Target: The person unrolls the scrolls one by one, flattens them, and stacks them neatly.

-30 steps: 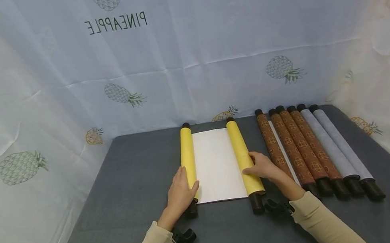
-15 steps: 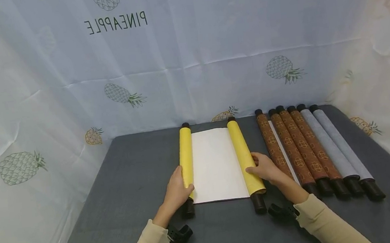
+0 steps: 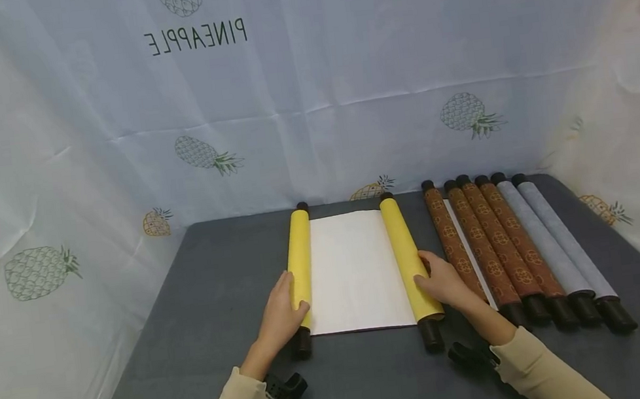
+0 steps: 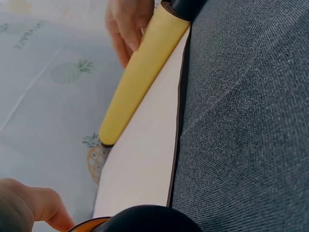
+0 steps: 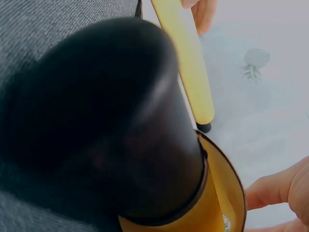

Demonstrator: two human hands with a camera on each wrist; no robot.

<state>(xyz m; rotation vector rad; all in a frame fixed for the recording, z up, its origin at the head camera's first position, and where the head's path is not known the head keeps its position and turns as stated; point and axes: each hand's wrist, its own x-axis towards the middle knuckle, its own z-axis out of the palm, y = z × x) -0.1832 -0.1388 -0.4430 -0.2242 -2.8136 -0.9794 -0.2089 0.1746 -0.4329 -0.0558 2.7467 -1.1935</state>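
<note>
A yellow hanging scroll lies partly unrolled on the dark grey tabletop, its white paper (image 3: 355,274) stretched between two rolls. My left hand (image 3: 277,313) grips the near half of the left roll (image 3: 299,244), thumb on the paper side. Around the near half of the right roll (image 3: 400,236), my right hand (image 3: 444,281) holds from its outer side. Black rod ends stick out of both rolls. In the right wrist view a black rod end (image 5: 120,121) fills the foreground, with the loose yellow edge (image 5: 229,174) curling around it. The left wrist view shows the thumb (image 4: 43,205).
Right of the scroll lie several rolled scrolls side by side: brown patterned ones (image 3: 501,241) and grey ones (image 3: 564,241). The nearest brown one is close to my right hand. A white pineapple-print curtain (image 3: 321,153) hangs behind the table (image 3: 210,278).
My left hand has moved left with its roll, and my right hand slightly right with the other. The white paper between them shows wider than before.
</note>
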